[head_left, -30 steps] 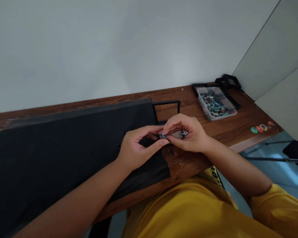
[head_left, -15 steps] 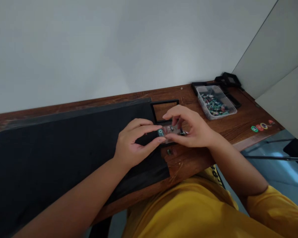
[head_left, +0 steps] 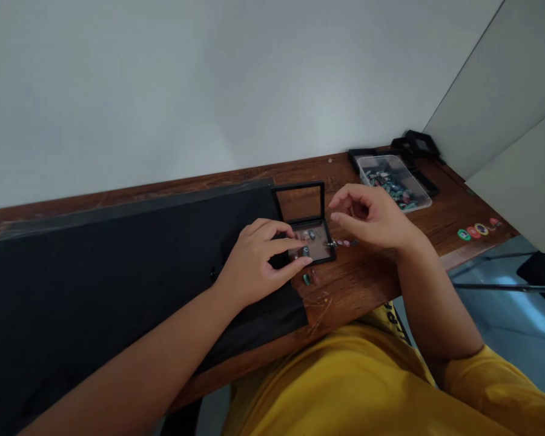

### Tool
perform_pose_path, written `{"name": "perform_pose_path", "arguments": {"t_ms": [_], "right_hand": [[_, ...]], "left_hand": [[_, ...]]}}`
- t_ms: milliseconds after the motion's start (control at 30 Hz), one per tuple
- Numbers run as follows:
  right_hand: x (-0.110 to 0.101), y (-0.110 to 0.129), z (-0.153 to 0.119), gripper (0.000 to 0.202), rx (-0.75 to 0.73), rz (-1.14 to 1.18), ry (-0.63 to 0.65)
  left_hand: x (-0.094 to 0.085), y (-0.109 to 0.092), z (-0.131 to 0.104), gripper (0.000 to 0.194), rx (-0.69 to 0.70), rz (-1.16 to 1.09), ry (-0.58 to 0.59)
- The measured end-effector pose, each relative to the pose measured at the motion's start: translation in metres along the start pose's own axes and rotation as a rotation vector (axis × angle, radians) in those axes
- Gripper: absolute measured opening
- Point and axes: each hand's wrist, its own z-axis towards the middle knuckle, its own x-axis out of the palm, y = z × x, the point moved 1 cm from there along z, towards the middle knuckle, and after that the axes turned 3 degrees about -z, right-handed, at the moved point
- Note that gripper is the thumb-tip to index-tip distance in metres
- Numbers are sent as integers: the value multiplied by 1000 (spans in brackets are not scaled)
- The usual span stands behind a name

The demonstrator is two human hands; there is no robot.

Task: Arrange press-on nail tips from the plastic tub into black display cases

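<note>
A small black-framed case (head_left: 323, 242) lies on the table with its clear-windowed lid (head_left: 322, 200) raised. Inside are several small pieces, grey and pale, including a grey one (head_left: 312, 234). My left hand (head_left: 257, 257) reaches in from the left, its thumb and forefinger around a small dark piece (head_left: 305, 250) with a light mark. Above the table, right of the lid, hovers my right hand (head_left: 372, 218), fingers curled and thumb apart, with nothing visible between them. Small shiny pieces (head_left: 344, 243) trail from the case's right edge.
A clear plastic tub (head_left: 422, 200) of small colourful pieces stands at the back right, near black cases (head_left: 420, 145). Round badges (head_left: 473, 232) lie by the right edge. A green piece (head_left: 306, 279) sits in front of the case. The black mat (head_left: 118, 272) covers the left.
My right hand has lifted away from the case and moved right. The left hand has shifted slightly right, still with its fingers around the small piece. More of the case's inside shows.
</note>
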Motion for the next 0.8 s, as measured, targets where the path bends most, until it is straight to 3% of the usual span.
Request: {"name": "perform_pose_path", "arguments": {"t_ms": [200,267,600,800], "right_hand": [[-4,-1,1,10,167,-150,407],[-5,0,2,10,203,-203,484],[2,2,4,11,228,-294,526],[5,1,4,20,206,-275,515]], "left_hand": [[3,4,0,21,-49,-7,27],[3,5,-1,22,-57,-26,24],[0,3,0,24,-41,-53,-13],[2,6,-1,26,-77,-19,22]]}}
